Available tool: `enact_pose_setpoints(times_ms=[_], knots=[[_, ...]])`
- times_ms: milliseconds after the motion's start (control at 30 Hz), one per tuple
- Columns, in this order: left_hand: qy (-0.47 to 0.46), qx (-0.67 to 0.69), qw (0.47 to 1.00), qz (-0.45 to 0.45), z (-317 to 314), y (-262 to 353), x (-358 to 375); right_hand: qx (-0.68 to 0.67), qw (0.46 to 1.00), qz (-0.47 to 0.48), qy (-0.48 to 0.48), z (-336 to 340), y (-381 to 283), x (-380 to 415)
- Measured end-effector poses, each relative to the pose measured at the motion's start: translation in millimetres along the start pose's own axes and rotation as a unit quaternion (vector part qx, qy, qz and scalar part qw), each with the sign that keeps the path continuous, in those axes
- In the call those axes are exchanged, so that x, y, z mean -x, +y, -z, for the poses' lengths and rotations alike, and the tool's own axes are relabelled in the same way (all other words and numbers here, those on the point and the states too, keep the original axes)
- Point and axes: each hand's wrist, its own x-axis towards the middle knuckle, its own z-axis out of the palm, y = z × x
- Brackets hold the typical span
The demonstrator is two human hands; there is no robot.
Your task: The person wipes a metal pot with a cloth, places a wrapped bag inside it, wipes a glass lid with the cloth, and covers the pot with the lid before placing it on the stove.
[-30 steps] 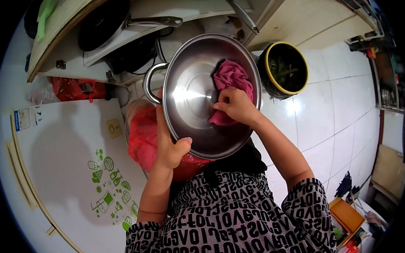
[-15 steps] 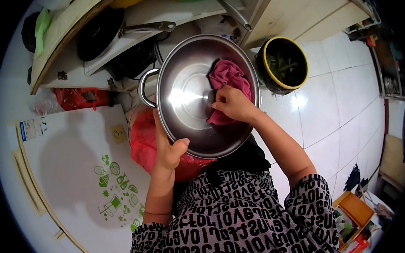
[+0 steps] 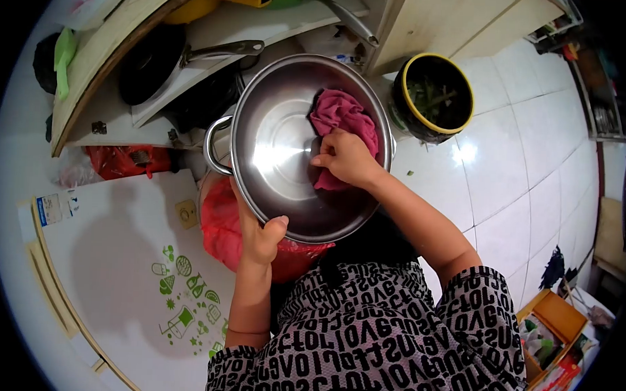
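Observation:
A shiny steel pot (image 3: 275, 194) with a looped side handle is held in front of my body, its open inside facing up at me. My left hand (image 3: 262, 236) grips its lower-left rim; the thumb lies along the outside and the other fingers are hidden beneath. Inside the pot, my right hand (image 3: 347, 157) has its fingers closed on a crumpled dark-pink cloth (image 3: 340, 112). The cloth presses against the right part of the pot's inner wall and bottom.
Below the pot is something covered in red plastic (image 3: 222, 223). A black bin with a yellow rim (image 3: 468, 97) holds green scraps on the tiled floor. A cabinet shelf holds a frying pan (image 3: 148, 66). A white surface with green drawings (image 3: 131, 258) lies at left.
The pot, cloth and right hand have shifted slightly left in view. Both hands keep their holds, and the right hand is still inside the pot with the cloth.

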Motion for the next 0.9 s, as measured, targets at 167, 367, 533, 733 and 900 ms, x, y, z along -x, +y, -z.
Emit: enact_pose_setpoints(times_ms=[167, 367, 533, 733, 900], knots=[[-0.005, 0.005, 1.000, 0.015, 3.1, 1.8, -2.5, 0.003, 0.999, 0.037, -0.034, 4.3, 8.3, 2.9], [-0.014, 0.012, 1.000, 0.009, 0.7, -2.9, -3.5, -0.005, 0.999, 0.044, -0.022, 7.6, 11.0, 5.8], [-0.020, -0.002, 1.000, -0.010, 1.7, -5.0, -4.3, 0.027, 0.999, 0.009, -0.015, 2.6, 1.8, 2.1], [-0.008, -0.009, 1.000, -0.007, 5.5, -3.8, -4.1, 0.006, 0.999, 0.035, -0.013, 2.6, 3.6, 7.8], [-0.026, 0.019, 0.999, 0.004, 1.3, 2.7, -6.0, 0.001, 0.999, 0.022, -0.041, 10.5, 1.5, 8.1]])
